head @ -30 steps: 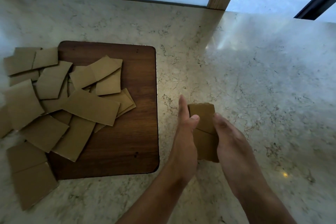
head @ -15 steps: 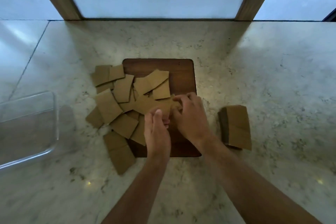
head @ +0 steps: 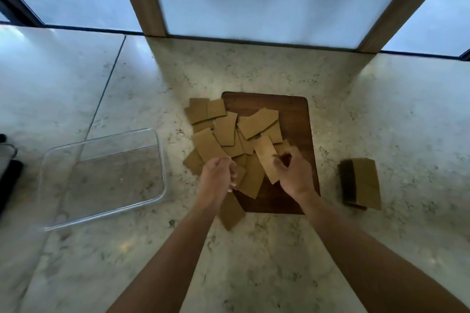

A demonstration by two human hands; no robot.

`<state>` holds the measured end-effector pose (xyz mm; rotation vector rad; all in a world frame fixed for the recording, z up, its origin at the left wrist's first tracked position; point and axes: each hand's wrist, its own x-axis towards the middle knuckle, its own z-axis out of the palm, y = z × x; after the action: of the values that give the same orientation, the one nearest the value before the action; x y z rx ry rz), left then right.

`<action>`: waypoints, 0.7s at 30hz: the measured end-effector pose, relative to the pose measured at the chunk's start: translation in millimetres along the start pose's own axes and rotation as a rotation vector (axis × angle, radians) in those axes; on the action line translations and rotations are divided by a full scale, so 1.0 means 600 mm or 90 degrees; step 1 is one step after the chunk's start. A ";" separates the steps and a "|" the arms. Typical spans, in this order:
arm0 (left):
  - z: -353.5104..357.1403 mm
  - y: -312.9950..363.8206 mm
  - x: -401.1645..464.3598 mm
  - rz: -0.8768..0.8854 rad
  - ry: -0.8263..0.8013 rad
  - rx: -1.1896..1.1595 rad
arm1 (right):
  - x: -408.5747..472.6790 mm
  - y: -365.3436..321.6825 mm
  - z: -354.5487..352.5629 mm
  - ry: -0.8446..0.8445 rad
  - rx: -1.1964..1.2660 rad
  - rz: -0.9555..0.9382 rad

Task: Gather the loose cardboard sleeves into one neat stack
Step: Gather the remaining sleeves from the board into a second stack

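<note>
1. Sleeves, loose point(head: 230, 132): a scattered, overlapping heap of flat brown cardboard pieces lies across the left half of the wooden board point(head: 295, 114) and spills onto the counter point(head: 254, 262) to its left and near side.
2. Right hand point(head: 292, 173): pinches one sleeve point(head: 267, 157) at its right edge, tilted above the heap.
3. Left hand point(head: 218, 175): fingers curled narrow over the heap's near left part; whether it grips a sleeve cannot be told.
4. Stack point(head: 362, 183): a squared pile of sleeves rests on the counter, well apart to the right of the board.
5. Progress: judged partial; a stack exists, yet well over a dozen sleeves remain ungathered.
6. Clear container point(head: 160, 160): sits at the left, holding no sleeves.
</note>
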<state>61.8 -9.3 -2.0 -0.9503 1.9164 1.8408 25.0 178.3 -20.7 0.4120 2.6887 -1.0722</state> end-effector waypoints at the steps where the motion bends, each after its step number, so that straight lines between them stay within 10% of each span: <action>1: -0.001 0.005 0.001 -0.011 -0.034 0.020 | -0.009 -0.005 -0.002 -0.005 0.067 0.029; 6: 0.005 0.013 0.000 -0.091 -0.177 -0.069 | -0.057 -0.036 0.004 -0.092 0.281 0.041; 11: -0.026 0.000 0.022 -0.162 -0.345 -0.228 | -0.048 -0.045 -0.011 -0.029 0.181 -0.057; 16: -0.016 0.001 0.045 -0.184 -0.241 -0.345 | -0.009 -0.064 0.008 -0.132 0.494 0.116; 21: -0.029 0.036 0.079 -0.305 -0.436 -0.426 | 0.079 -0.086 0.004 -0.330 0.268 -0.073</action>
<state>17.1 -38.5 -13.7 -0.7091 0.6167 2.1276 -36.2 149.2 -3.8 0.0272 2.0519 -1.5350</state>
